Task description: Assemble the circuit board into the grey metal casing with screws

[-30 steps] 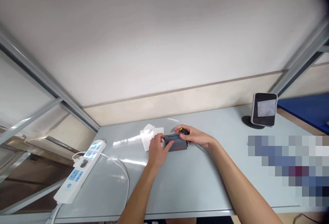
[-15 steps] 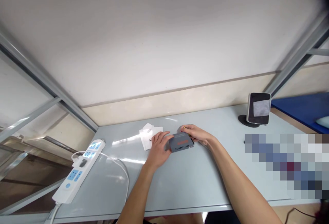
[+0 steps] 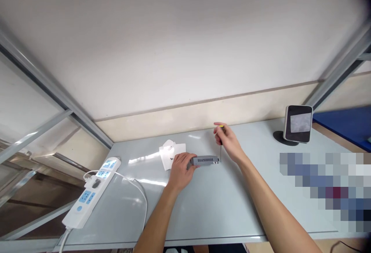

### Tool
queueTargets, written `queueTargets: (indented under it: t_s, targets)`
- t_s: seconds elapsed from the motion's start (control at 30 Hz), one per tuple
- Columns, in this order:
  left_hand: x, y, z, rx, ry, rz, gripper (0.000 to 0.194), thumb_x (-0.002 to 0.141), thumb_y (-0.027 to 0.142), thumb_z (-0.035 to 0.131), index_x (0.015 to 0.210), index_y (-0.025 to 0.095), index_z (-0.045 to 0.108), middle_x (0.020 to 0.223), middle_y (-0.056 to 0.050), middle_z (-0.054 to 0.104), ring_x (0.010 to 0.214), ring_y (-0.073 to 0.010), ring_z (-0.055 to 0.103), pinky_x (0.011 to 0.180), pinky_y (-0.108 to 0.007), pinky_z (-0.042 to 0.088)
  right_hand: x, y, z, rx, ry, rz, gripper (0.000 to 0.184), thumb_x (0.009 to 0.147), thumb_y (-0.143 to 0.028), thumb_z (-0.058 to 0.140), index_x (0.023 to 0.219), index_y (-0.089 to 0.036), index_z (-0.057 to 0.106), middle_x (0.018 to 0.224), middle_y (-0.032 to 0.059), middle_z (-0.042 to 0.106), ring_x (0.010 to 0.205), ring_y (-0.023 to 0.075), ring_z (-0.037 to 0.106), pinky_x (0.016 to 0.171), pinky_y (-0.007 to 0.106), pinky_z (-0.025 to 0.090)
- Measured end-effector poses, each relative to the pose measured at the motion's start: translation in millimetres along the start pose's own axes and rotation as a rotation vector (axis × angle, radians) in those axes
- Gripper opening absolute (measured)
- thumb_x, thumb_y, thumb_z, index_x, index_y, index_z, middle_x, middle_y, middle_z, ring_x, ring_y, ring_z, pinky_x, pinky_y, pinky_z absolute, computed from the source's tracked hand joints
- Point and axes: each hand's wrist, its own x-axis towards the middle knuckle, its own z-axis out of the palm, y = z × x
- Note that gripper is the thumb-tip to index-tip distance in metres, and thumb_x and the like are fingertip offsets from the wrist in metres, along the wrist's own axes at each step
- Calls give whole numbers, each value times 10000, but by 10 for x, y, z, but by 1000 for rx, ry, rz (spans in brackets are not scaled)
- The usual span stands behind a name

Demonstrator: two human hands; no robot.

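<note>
A small grey box with a row of vent slots lies on the pale table, turned so its slotted side faces me. My left hand grips its left end, fingers curled on it. My right hand is closed around a thin screwdriver with a yellow-tipped handle. It holds the tool upright, the shaft pointing down at the box's right end. Whether the tip touches the box I cannot tell.
White paper pieces lie just left of my left hand. A white power strip with blue sockets and its cord lie at the table's left. A small screen on a round base stands at the back right.
The box was turned from lying flat onto its edge. My right hand let go of it, rose, and now holds the screwdriver upright over its right end. My left hand stayed on the left end.
</note>
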Motion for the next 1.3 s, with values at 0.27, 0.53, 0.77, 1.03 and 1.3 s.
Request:
queueTargets:
  t_s: [0.27,0.53,0.77,1.03,1.3]
  targets:
    - [-16,110,-39,-115,-104,-162,367,974,333,703,1335,289,649,1258,-38,747,1136,-258,669,1038,-443,550,-254,-417,99,512,117,-250,268,1019,-507,582,1232,-346,613,928,19,488,684,168,454,595,316,447]
    - [-7,188,-55,-174,-155,-176,390,1005,377,681,1392,338,648,1316,-20,753,1145,-254,706,1053,-437,563,-321,-394,323,480,46,-216,321,1034,-565,548,1291,-376,583,1000,15,543,675,152,480,716,342,513]
    - [-20,176,9,-213,-186,-98,438,1032,470,649,1454,352,640,1250,-22,777,1125,-251,718,1056,-433,562,-442,-411,485,526,-104,-213,306,1038,-580,552,1262,-376,595,1045,20,574,665,135,470,686,330,485]
    - [-9,212,31,-228,-215,-52,426,1058,491,596,1455,348,649,1200,-26,788,1112,-244,724,1039,-419,574,-501,-439,530,481,-145,-234,347,1021,-618,562,1263,-373,601,1011,29,585,667,145,468,624,322,463]
    - [9,223,45,-223,-220,-30,378,1075,478,562,1394,322,693,1183,-26,791,1110,-246,726,1023,-419,576,-477,-436,516,441,-133,-221,381,1021,-631,550,1281,-357,597,1005,33,583,653,152,441,633,340,441]
